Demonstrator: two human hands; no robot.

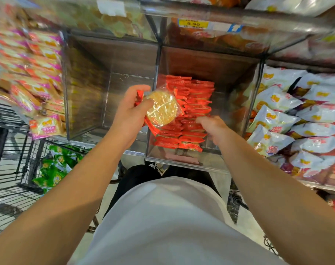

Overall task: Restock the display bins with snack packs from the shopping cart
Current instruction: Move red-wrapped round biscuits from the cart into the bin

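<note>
The left hand (131, 113) grips a round golden cracker in a clear red-edged wrapper (162, 108), thumb across its face, just above the clear acrylic bin (184, 161). The right hand (213, 129) reaches among the stacked red packs (193, 111); its fingers are blurred, their grip unclear. Stocking seems underway; next, the held pack likely needs slotting upright into the row beyond the fingertips.

the bare clear bin (113, 88) stands open from above; red packs (193, 104) crowd its right-hand neighbour.

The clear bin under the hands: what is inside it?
The bin holds rows of red snack packs. The left hand and its pack cover some of them.
</note>
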